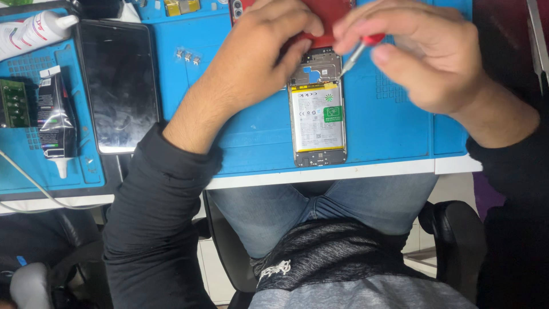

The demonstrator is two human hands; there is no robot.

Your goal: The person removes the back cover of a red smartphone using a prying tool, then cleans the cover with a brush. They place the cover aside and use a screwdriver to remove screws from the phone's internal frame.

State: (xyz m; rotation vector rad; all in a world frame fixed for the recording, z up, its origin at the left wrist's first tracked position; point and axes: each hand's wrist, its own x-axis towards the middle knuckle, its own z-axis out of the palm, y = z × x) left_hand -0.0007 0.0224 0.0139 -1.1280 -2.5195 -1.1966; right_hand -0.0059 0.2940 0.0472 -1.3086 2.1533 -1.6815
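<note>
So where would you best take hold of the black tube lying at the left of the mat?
Probably around the black tube's wide middle, coming from above, fingers on its two long sides. It lies flat with its white nozzle toward the table edge, and the nozzle end is too narrow to grip.

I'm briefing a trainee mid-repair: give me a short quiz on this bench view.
1. True or false: the screwdriver is in the left hand.
2. Which lies left of the opened phone: A) black screen panel B) a hammer C) a cup?
3. What colour is the mat?

Key: 1 false, the right hand holds it; 2 A; 3 blue.
</note>
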